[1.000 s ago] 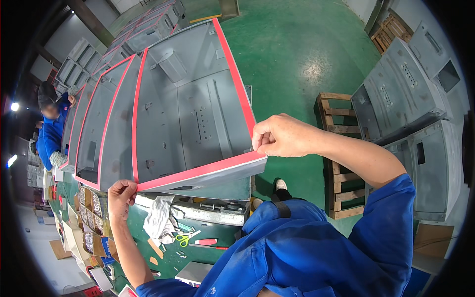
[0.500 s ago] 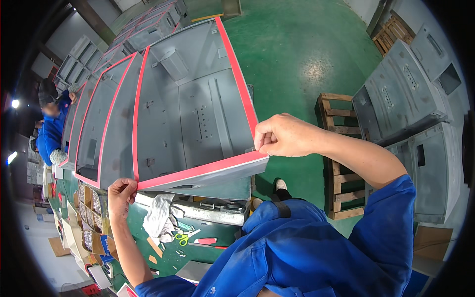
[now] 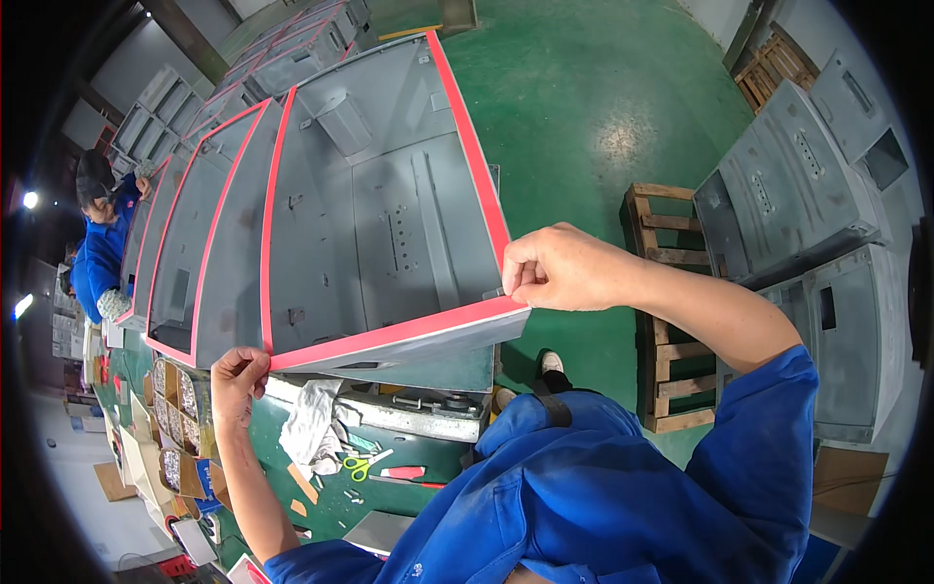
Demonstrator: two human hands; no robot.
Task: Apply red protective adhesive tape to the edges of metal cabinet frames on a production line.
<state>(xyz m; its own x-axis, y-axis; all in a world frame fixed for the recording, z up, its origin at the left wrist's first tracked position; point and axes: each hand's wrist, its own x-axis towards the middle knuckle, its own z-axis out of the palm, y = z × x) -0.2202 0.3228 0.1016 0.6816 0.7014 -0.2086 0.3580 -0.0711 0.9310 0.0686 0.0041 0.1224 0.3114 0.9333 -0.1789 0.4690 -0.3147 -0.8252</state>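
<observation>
A grey metal cabinet (image 3: pixel 389 214) lies with its open side up, and red tape (image 3: pixel 389 334) runs along its rim. My left hand (image 3: pixel 240 382) is closed in a pinch at the near left corner, on the left end of the front tape strip. At the near right corner my right hand (image 3: pixel 553 268) pinches the other end, thumb and forefinger pressed together. The strip stretches straight between both hands along the front edge; whether it sticks down everywhere I cannot tell. Inside the cabinet are brackets and a long raised rail.
Below the cabinet, a green work surface holds a white rag (image 3: pixel 311 423), yellow-green scissors (image 3: pixel 359 466), a red-handled tool (image 3: pixel 403 472) and scraps. Boxes of small parts (image 3: pixel 175 409) stand left. A co-worker (image 3: pixel 100 243) leans over neighbouring cabinets. Wooden pallets (image 3: pixel 671 389) and grey cabinets (image 3: pixel 793 165) are right.
Both my hands keep their pinch at the corners, almost without moving. The co-worker at the left has shifted the head slightly.
</observation>
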